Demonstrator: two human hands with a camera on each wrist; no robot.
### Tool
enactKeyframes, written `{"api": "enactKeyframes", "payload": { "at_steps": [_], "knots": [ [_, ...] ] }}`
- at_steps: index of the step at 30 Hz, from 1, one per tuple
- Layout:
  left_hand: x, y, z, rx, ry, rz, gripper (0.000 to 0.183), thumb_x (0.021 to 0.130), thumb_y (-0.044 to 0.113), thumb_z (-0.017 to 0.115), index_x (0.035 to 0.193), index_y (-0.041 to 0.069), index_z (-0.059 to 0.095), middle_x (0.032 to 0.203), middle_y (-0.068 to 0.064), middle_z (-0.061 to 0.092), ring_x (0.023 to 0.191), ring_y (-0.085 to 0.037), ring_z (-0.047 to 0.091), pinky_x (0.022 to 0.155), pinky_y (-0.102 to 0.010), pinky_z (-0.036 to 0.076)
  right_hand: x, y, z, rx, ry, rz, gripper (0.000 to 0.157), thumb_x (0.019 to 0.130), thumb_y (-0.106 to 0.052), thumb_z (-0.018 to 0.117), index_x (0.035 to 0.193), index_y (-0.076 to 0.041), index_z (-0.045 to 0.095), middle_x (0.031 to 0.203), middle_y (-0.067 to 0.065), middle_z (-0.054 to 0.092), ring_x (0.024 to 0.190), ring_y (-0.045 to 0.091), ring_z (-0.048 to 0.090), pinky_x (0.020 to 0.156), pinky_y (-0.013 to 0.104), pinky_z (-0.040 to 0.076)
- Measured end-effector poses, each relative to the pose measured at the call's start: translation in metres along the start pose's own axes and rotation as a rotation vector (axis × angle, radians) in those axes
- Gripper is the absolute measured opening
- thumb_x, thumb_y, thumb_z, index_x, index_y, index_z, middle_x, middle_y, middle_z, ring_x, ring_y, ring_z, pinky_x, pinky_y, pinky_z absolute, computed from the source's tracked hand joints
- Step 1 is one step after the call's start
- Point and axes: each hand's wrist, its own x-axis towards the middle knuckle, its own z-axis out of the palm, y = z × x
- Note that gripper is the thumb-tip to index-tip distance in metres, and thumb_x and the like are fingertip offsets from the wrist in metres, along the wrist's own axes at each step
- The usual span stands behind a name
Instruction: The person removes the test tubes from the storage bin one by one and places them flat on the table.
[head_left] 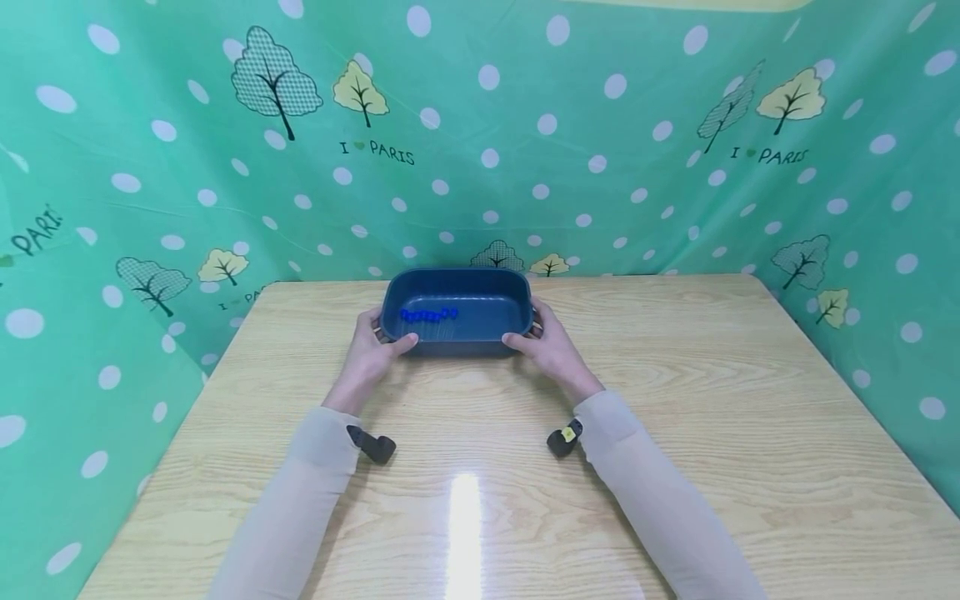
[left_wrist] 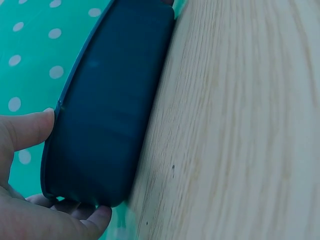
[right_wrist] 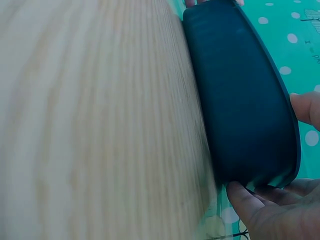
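Observation:
A dark blue oblong basin [head_left: 480, 347] is at the far edge of the table, between both hands. Inside it, toward the left, lie several small bright blue pieces [head_left: 423, 316], too small to tell their kind. My left hand [head_left: 369, 352] grips the basin's left end, thumb on the near rim and fingers round the side. The right hand [head_left: 550, 343] holds the right end the same way. In both wrist views the basin's outer wall [left_wrist: 107, 105] shows, with fingertips [right_wrist: 240, 195] against its end low down in the right wrist view.
The wooden table [head_left: 465, 417] reaches from the basin to the near side. A green dotted curtain [head_left: 487, 158] hangs right behind the table's far edge and along both sides. Small black wrist cameras [head_left: 375, 446] stick out from the sleeves.

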Motion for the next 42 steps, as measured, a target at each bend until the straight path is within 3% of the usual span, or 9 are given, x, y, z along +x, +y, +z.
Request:
{"api": "enactKeyframes", "payload": {
  "at_steps": [17, 32, 42],
  "knots": [
    [-0.001, 0.001, 0.012, -0.053, -0.009, 0.013, 0.082, 0.083, 0.011, 0.074, 0.146, 0.005, 0.022, 0.144, -0.021, 0.034, 0.130, -0.034, 0.040, 0.107, -0.041, 0.037, -0.004, 0.003, -0.011, 0.010, -0.001, 0.010, 0.084, 0.084, -0.022, 0.071, 0.151, -0.012, 0.021, 0.151, 0.018, 0.029, 0.135, 0.036, 0.036, 0.105, 0.043, 0.041],
    [-0.001, 0.004, 0.019, -0.021, -0.013, -0.034, 0.085, 0.083, 0.018, 0.075, 0.147, 0.009, 0.020, 0.148, -0.017, 0.030, 0.136, -0.032, 0.033, 0.108, -0.041, 0.036, -0.006, 0.004, -0.020, 0.019, -0.008, 0.014, 0.083, 0.086, -0.021, 0.070, 0.151, -0.012, 0.020, 0.152, 0.019, 0.028, 0.135, 0.037, 0.035, 0.104, 0.044, 0.041],
    [-0.002, 0.007, 0.024, -0.035, -0.023, -0.025, 0.084, 0.083, 0.016, 0.075, 0.146, 0.007, 0.021, 0.146, -0.019, 0.033, 0.133, -0.032, 0.037, 0.107, -0.040, 0.037, -0.007, 0.006, -0.024, 0.023, -0.007, 0.021, 0.083, 0.086, -0.019, 0.069, 0.152, -0.012, 0.019, 0.151, 0.018, 0.029, 0.135, 0.036, 0.036, 0.104, 0.044, 0.041]
  ]
}}
